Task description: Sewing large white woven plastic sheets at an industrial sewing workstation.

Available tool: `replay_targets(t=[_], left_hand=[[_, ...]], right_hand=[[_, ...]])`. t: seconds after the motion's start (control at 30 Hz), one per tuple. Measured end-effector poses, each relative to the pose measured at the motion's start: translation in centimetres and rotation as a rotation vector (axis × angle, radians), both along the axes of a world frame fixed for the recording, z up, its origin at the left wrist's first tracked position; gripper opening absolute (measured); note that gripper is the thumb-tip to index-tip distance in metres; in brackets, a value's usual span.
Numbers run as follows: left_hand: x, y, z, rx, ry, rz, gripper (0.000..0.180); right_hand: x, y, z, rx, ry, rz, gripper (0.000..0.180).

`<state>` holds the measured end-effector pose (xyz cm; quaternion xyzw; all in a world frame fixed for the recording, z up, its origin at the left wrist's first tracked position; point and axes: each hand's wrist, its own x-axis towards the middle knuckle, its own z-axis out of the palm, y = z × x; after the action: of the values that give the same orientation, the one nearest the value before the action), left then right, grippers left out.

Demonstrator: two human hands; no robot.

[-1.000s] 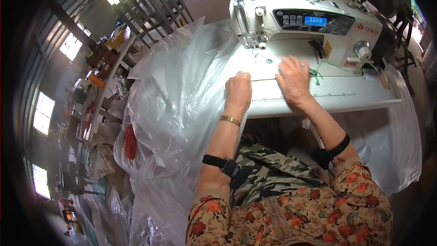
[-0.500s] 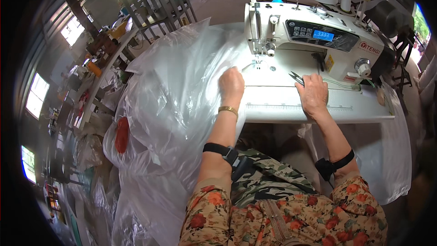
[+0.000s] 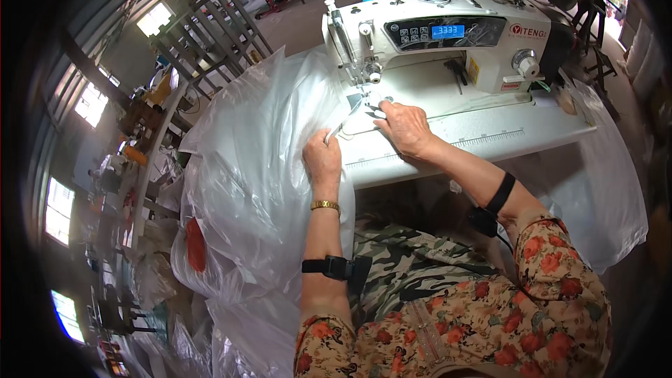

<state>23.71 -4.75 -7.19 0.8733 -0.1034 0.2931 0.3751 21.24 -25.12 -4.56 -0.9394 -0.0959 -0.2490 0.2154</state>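
Pinching the clear plastic sheet (image 3: pixel 259 168), the left hand (image 3: pixel 322 161) sits just behind the right hand (image 3: pixel 406 128), whose flat fingers press nearer the needle (image 3: pixel 365 84).

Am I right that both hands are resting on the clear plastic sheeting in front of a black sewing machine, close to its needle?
Not quite: the sewing machine is white, not black, as the head view shows. The rest holds: the left hand and right hand rest on the clear plastic sheeting close to the needle.
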Motion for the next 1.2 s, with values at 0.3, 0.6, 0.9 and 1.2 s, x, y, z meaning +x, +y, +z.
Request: replay_targets(t=[0.3,0.6,0.9,1.2], left_hand=[[-0.7,-0.8,1.1,-0.095,0.119,-0.017,0.026],[0.7,-0.8,-0.2,0.030,0.106,0.001,0.017],[-6.0,0.4,0.8,-0.088,0.188,-0.014,0.027],[-32.9,14.5,-11.8,0.306,0.283,0.530,0.082]], right_hand=[[3.3,1.7,-0.9,-0.175,-0.108,0.074,0.016],[0.9,-7.7,-1.5,-0.173,-0.151,-0.107,0.025],[0.3,5.3,0.1,0.026,0.085,0.491,0.036],[1.9,5.6,-0.7,-0.146,0.033,0.390,0.040]])
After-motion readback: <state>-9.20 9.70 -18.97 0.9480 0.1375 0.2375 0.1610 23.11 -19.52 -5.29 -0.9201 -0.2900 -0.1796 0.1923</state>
